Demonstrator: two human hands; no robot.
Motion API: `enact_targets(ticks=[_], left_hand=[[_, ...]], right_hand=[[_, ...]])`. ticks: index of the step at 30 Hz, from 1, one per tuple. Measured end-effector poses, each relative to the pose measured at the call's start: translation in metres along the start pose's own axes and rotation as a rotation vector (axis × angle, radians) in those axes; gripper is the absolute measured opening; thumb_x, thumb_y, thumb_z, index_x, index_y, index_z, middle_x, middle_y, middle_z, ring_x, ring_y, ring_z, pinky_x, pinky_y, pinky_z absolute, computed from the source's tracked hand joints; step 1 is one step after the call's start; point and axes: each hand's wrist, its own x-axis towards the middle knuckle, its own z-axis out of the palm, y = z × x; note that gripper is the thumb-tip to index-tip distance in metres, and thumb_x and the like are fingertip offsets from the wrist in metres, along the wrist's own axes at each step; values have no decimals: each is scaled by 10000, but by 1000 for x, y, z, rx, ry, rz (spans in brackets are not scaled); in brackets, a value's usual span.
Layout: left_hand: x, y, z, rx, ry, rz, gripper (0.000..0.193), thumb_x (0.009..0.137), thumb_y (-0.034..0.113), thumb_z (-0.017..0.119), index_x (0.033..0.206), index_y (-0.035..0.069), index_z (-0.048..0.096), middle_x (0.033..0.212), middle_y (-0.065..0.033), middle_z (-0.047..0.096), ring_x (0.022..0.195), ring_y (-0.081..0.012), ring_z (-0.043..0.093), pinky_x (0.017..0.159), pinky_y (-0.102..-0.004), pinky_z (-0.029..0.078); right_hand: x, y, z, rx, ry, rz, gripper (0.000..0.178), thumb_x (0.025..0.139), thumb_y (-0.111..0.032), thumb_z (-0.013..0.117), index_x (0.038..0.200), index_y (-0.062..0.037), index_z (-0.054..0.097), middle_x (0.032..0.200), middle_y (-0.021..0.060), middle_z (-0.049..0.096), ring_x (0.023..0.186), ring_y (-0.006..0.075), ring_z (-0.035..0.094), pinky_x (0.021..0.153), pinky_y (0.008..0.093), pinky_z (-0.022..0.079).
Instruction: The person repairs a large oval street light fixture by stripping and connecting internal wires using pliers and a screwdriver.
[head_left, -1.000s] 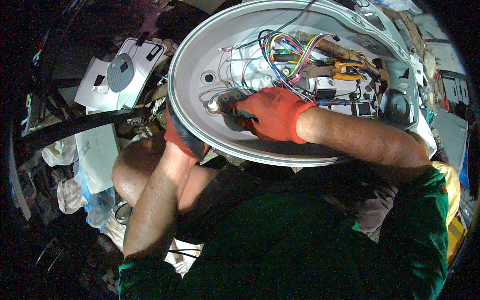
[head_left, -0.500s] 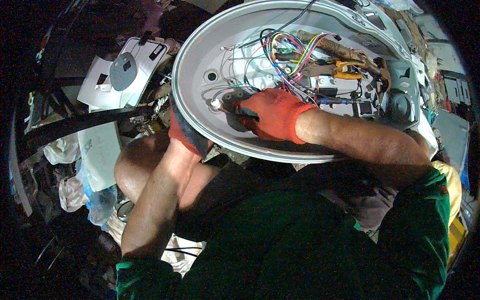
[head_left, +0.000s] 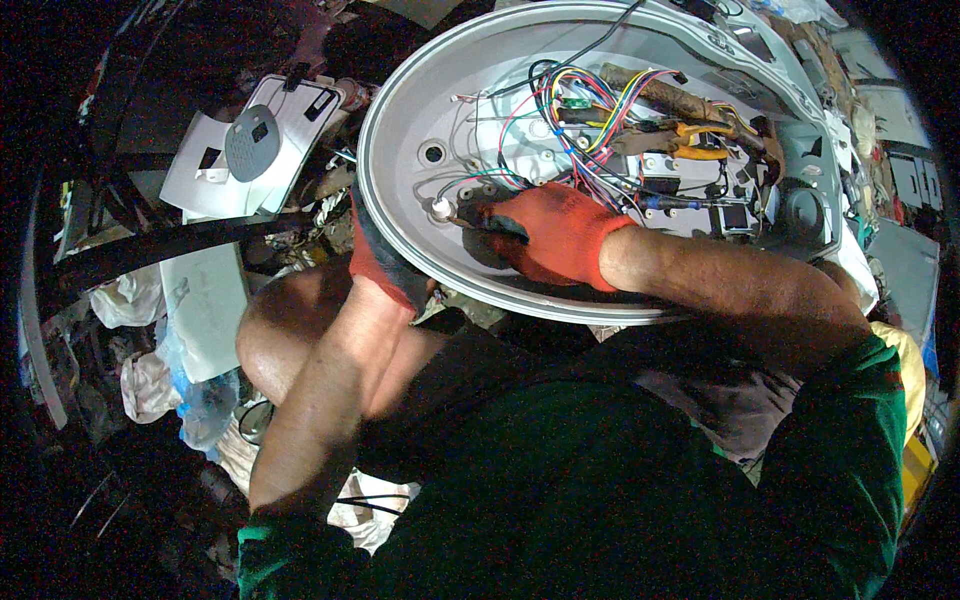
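A large grey oval appliance shell [head_left: 400,130] lies tilted over my lap, its open inside facing me. Bundles of coloured wires [head_left: 585,100], a white board [head_left: 690,175] and orange-handled pliers [head_left: 700,150] sit inside it. My left hand [head_left: 385,265], in a red and black glove, grips the shell's near-left rim from outside. My right hand [head_left: 560,235], in a red glove, rests inside the shell, closed around a small dark-handled tool [head_left: 475,217]. The tool's tip points at a white round post [head_left: 438,207] on the shell floor.
A white panel with a grey round disc [head_left: 250,140] lies to the left, with a black bar [head_left: 170,245] across it. A white flat plate [head_left: 205,300] and crumpled plastic bags [head_left: 195,400] lie lower left. My bare knee [head_left: 290,330] is under the shell. Clutter fills the right edge.
The shell and both hands have drifted slightly right in the picture. Both hands keep the same grip, with the tool still at the white post.
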Motion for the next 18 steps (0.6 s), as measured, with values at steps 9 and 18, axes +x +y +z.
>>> enact_targets(ticks=[9, 18], left_hand=[[2, 2, -2, 8, -22, -58, 596, 977, 520, 335, 1397, 107, 426, 1364, -128, 500, 1219, -290, 505, 1039, -436, 421], [7, 0, -10, -28, -97, -68, 592, 976, 517, 339, 1381, 96, 439, 1346, -126, 513, 1197, -293, 519, 1025, -446, 424]], right_hand=[[-1, 0, 1, -29, -31, -2, 284, 874, -236, 579, 1098, -74, 644, 975, 241, 657, 935, 419, 626, 820, 483, 486], [-2, -3, -5, 0, -40, -20, 330, 876, -214, 570, 1188, -123, 624, 971, 238, 658, 933, 412, 634, 810, 467, 491]])
